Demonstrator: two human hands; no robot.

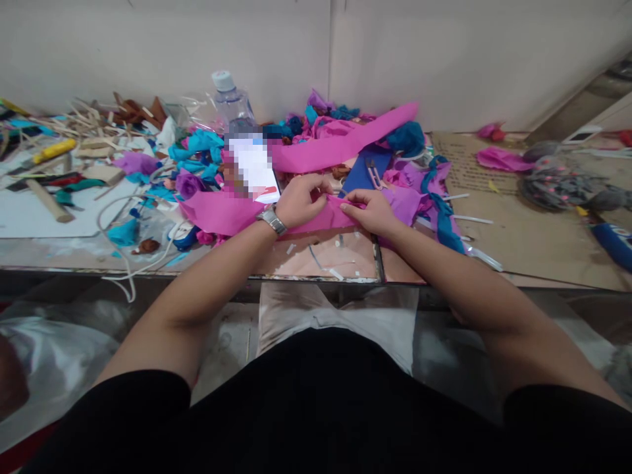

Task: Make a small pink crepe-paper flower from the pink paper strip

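From my remote seat I see the left grip (302,201) and right grip (368,209) both pinching the pink strip (217,212), which lies near the counter's (320,260) front edge. It looks puckered only between them, so I'd judge this piece barely begun. The second strip (340,146) behind lies uncrumpled; the purple piece (189,184) is already bunched.
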